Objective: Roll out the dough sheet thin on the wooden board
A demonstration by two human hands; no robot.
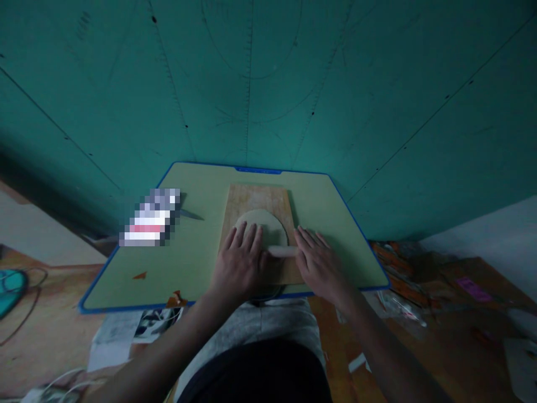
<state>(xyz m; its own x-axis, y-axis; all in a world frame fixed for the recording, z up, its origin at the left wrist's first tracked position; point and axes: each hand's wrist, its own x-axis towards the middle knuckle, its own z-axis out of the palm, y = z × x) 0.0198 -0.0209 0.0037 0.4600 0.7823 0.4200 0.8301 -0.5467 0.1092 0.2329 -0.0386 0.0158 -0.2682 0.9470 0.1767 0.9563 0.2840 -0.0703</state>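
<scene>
A flat, pale sheet of dough [258,217] lies on a wooden board [260,193], with a light-coloured rolling pin [282,251] across it. My left hand [242,258] rests palm down over the pin's left part, its fingers stretched forward above the dough. At the pin's right end lies my right hand [319,260], also palm down, with straight fingers reaching over the board's right edge. Both palms hide the ends of the pin. The near part of the dough is partly covered by my left hand.
The board sits on a pale folding table [197,257] with a blue rim, against a green wall [268,84]. A pointed blade [192,215] lies beside a pixelated item [151,218] on the left. Brown scraps [176,299] are near the front edge. Cardboard [457,280] lies at right.
</scene>
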